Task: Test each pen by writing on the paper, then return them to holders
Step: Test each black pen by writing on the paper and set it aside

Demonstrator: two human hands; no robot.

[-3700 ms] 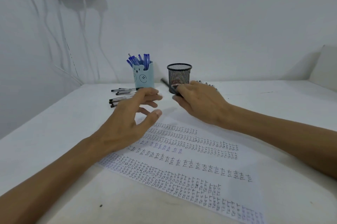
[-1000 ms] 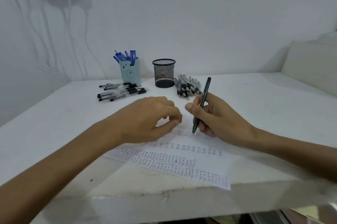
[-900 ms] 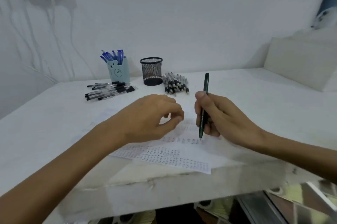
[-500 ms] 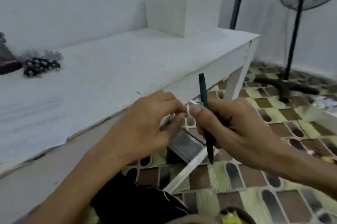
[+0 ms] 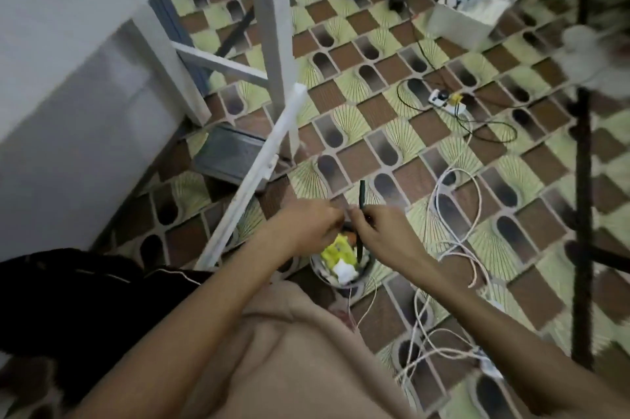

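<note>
Just beneath the right hand (image 5: 381,236), which grips the slim dark-green plastic pen (image 5: 361,195) upright, sits a small round waste bin (image 5: 318,273); the left hand (image 5: 306,231) curls close against the pen's left side, though I cannot tell whether it holds anything.

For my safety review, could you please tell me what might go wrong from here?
The right hand holds the pen upright directly above the bin; if that grip loosens, the pen could drop among the rubbish. Loose white cables loop beside the bin and might snag a foot.
</note>
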